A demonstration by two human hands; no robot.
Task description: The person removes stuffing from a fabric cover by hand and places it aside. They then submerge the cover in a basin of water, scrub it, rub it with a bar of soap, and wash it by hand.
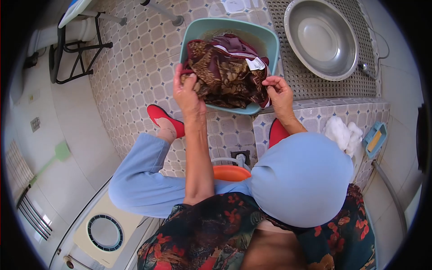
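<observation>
Tiled floor [135,76] under everything; grey studded mat [292,85] to right. Teal tub [272,45] on floor, murky water showing at its far side. Steel basin [320,38] on mat, right of tub. Dark patterned cloth [222,74] bunched inside tub, maroon edging and white strip visible. Left hand [189,90] pinching cloth's left edge between thumb and fingers. Right hand [280,93] pinching right edge, fingertips curled. White label [256,64] lying atop cloth, near right hand.
</observation>
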